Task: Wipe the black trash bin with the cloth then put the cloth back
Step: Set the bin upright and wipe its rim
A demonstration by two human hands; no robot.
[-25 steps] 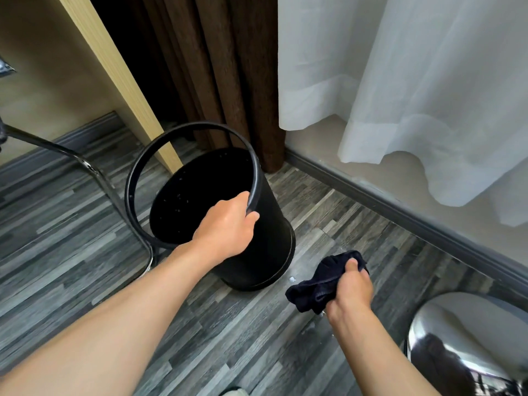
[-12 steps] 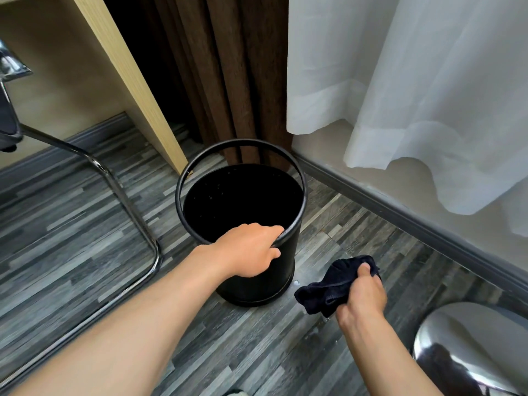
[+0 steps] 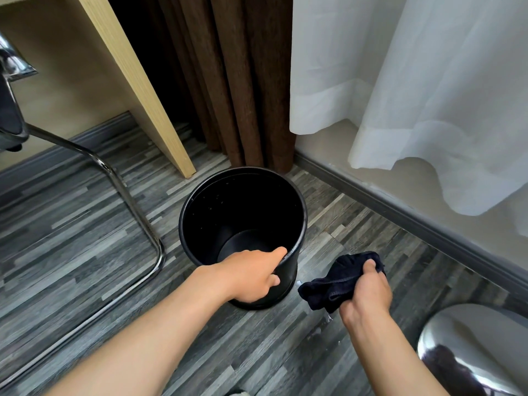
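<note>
The black trash bin, round and empty, stands upright on the grey wood-pattern floor. My left hand grips its near rim, thumb inside and fingers down the outer wall. A crumpled dark cloth hangs just right of the bin's base, a little apart from it. My right hand holds that cloth bunched in a fist.
A wooden desk leg and brown curtains rise behind the bin. A chrome chair frame runs along the floor at left. White sheer curtains and a grey baseboard lie right. A shiny metal dome sits bottom right.
The bin was tilted toward me and off its base; my left hand has set it down upright. My right hand and the cloth stayed beside it.
</note>
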